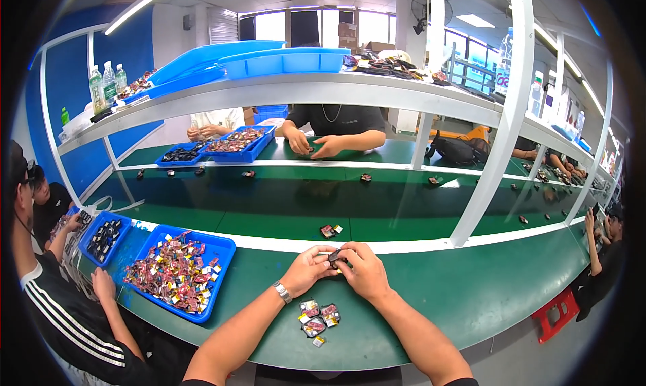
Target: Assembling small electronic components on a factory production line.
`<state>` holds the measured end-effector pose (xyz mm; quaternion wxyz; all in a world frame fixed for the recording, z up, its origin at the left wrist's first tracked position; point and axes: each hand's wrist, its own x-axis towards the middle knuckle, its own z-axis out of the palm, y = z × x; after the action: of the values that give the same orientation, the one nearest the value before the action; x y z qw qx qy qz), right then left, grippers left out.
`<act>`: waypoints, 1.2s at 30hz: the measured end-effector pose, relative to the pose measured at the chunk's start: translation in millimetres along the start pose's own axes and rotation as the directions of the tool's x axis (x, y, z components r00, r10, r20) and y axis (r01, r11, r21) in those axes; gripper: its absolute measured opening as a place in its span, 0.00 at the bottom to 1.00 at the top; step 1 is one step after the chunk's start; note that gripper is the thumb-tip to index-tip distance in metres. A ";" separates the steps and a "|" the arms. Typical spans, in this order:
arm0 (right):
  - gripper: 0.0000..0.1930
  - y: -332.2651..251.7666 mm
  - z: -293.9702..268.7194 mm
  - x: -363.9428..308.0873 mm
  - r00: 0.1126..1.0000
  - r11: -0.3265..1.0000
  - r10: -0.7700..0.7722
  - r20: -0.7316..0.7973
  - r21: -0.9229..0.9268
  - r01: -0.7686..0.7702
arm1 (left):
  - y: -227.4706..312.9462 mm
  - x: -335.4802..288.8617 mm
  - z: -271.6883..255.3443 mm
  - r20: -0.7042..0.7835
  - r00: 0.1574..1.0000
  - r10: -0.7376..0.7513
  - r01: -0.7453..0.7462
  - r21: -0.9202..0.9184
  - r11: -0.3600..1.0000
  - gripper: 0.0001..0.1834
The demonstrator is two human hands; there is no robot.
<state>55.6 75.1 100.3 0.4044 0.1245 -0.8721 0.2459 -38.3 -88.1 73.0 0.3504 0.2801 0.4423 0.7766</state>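
My left hand (304,273) and my right hand (364,272) meet over the green table, their fingers closed round a small black casing (333,257). Fingers cover much of it, and a bit of yellow shows at its lower side. Between my forearms lie several small open casings (313,327) with red circuit boards and silver-and-yellow battery cells. A loose battery cell (318,342) rests just below them. Beyond my hands, another small assembly (330,231) with a red board and a yellow-and-white piece sits on the green conveyor.
At left stand a blue tray (229,251) heaped with red boards and battery cells and a smaller blue tray (125,241) of black parts. A white frame post (494,157) and shelf (404,97) rise ahead. Co-workers sit left, right and opposite. A red stool (557,317) stands right.
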 end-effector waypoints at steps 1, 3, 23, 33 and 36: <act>0.09 -0.9 -1.2 -0.2 1.000 1.000 0.010 0.011 0.008 -0.010 | -1.1 -0.4 -3.2 0.001 0.999 -0.039 0.038 0.055 0.998 0.18; 0.09 0.3 -3.0 -1.1 0.999 1.000 0.028 0.020 0.012 -0.028 | -2.5 -0.2 -3.6 0.005 0.996 -0.084 0.083 0.108 0.991 0.19; 0.12 11.5 10.0 -4.8 0.845 0.758 0.488 0.220 0.374 -0.535 | -3.5 -1.3 5.6 -0.078 0.997 -0.015 0.041 0.339 0.940 0.18; 0.11 211.7 -57.1 -0.2 0.368 0.436 0.899 -0.240 0.386 -0.813 | 1.3 4.7 -25.4 -0.370 0.903 0.218 0.003 0.512 0.859 0.11; 0.11 224.2 -66.8 -11.5 0.563 0.614 0.686 -0.461 -0.049 -0.788 | -1.2 6.2 -23.8 -0.356 0.909 0.216 0.007 0.531 0.848 0.09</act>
<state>12.8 300.8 54.7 0.4428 -0.3589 -0.7646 0.3010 -59.3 -94.5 61.9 0.1191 0.2226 0.6818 0.6866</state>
